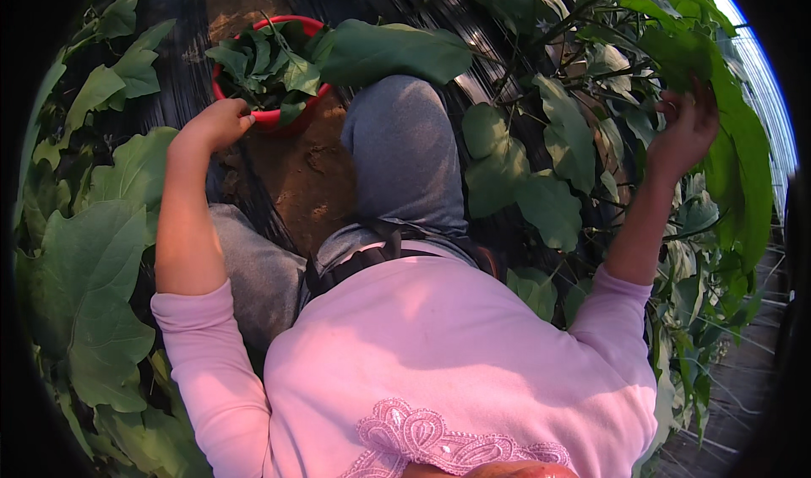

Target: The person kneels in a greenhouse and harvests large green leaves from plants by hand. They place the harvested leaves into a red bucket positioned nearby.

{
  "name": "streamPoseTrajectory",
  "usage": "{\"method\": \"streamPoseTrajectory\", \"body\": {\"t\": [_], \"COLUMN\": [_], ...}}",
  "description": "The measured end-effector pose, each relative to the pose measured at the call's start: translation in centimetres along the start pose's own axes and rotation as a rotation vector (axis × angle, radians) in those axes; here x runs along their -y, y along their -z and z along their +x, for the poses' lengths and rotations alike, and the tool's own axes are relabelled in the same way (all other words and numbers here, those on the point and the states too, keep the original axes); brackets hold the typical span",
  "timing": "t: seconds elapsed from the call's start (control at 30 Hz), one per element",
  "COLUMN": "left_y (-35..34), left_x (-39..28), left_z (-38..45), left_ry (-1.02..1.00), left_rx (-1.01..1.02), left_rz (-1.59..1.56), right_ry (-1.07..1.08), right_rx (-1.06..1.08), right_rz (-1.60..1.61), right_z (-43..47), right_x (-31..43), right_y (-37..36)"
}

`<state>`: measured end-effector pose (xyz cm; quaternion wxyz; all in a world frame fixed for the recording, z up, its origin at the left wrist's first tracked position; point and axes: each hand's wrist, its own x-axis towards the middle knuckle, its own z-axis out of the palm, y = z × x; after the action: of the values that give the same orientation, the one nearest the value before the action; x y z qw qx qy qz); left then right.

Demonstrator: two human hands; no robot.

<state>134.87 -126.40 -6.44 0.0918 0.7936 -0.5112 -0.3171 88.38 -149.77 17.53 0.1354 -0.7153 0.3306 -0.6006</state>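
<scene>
My left hand (222, 123) is closed on the near rim of a red plastic bucket (271, 118). Cut green leaves (269, 66) fill the bucket, some of them sticking out over its edge. At the right, my right hand (687, 120) is raised among the foliage, its fingers partly bent at a large green leaf (738, 148); the leaf covers some fingertips, so whether they grip it cannot be told. Below and beside this hand stand leafy, eggplant-like plants (570, 136) with branching stems.
Broad-leaved plants (95, 288) line the left side. Brown soil (310, 167) shows between strips of black plastic mulch film (180, 53). A large leaf (399, 53) reaches over the bucket's right side, just beyond my knee. Translucent greenhouse sheeting (763, 91) curves along the far right.
</scene>
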Motion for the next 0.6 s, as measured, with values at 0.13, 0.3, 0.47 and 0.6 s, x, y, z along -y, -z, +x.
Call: {"method": "streamPoseTrajectory", "body": {"t": [0.13,0.3,0.47,0.6], "left_y": [-0.1,0.9,1.7,0.9], "left_x": [0.1,-0.6,-1.4,-1.1], "left_z": [0.4,-0.6,-1.6,-2.3], "left_ry": [0.003,0.044,-0.021,-0.036], "left_rx": [-0.008,-0.036,-0.108,-0.11], "left_rz": [0.08,0.065,0.055,0.052], "right_ry": [0.036,0.1,0.094,0.094], "right_rx": [0.07,0.094,0.08,0.117], "right_rz": [-0.086,-0.115,-0.184,-0.348], "right_z": [-0.9,-1.7,-2.0,-3.0], "right_x": [0.6,0.6,0.1,-2.7], "right_y": [-0.6,-2.2,-1.9,-3.7]}}
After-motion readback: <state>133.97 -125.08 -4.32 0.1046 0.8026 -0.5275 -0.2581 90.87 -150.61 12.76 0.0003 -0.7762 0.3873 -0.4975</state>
